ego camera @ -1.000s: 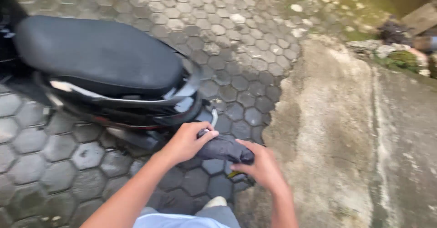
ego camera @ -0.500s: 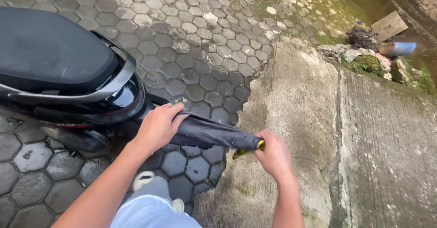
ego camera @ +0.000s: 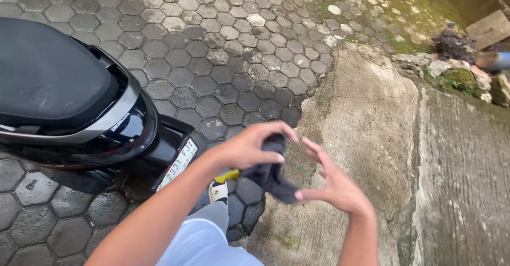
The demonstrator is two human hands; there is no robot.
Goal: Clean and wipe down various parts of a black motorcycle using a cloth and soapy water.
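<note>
A black scooter (ego camera: 69, 96) stands at the left on the hexagonal paving (ego camera: 223, 58), then the left hand (ego camera: 249, 148) has its grip closed on a folded dark umbrella (ego camera: 272, 170) held above the ground, and the right hand (ego camera: 334, 183), fingers spread wide, touches its lower end beside the concrete slab (ego camera: 372, 138).

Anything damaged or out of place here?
Yes: the concrete slab has a crumbled, ragged edge where it meets the pavers, and rubble lies piled at upper right. The left hand holds a dark cloth.
</note>
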